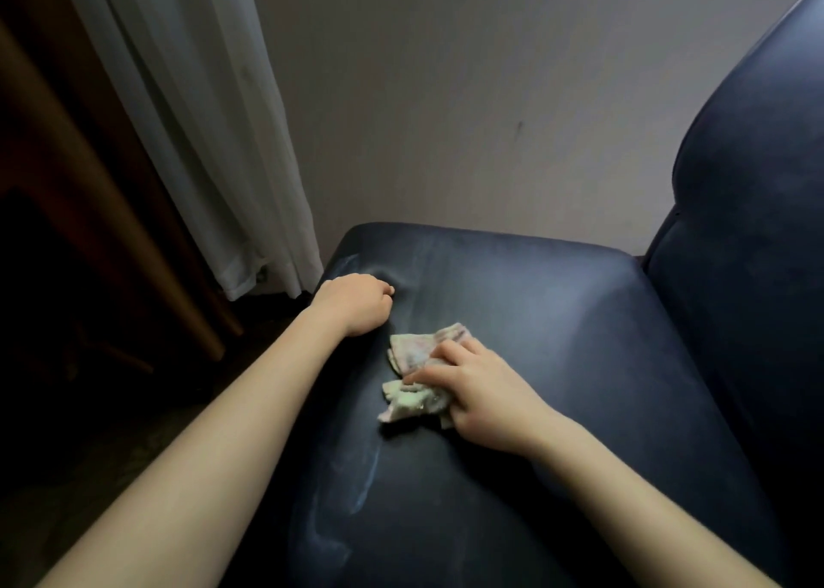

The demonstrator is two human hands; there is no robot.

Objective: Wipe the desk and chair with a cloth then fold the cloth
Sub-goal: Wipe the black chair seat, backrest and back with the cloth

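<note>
— Where is the cloth right now?

— On the dark blue chair seat, a little toward 7 o'clock from the middle of the view. It is bunched and crumpled, pale with faint pink and green tints.

— Which way does it run?

— Its long axis goes from about 1 o'clock down to 7 o'clock. The upper end is a flatter folded flap; the lower end is a ragged wad whose loose edge points toward 8 o'clock.

— And the hands?

— The right hand lies on the cloth's 3 o'clock side, fingers bent over it and gripping it against the seat. The cloth sticks out from under the fingers toward 9 o'clock. The left hand is at 11 o'clock from the cloth, near it but apart. It rests on the seat close to the far left corner, fingers curled into a fist, with nothing seen in it, and the cushion dents beside its knuckles.

— Anything on the seat itself?

— Pale streaks: one at 6 to 7 o'clock from the cloth, another at 12 o'clock near the far edge.

— Around the chair?

— The chair back rises at 3 o'clock. A white curtain hangs at 10 o'clock against a plain wall, with brown wooden furniture at 9 o'clock.
</note>
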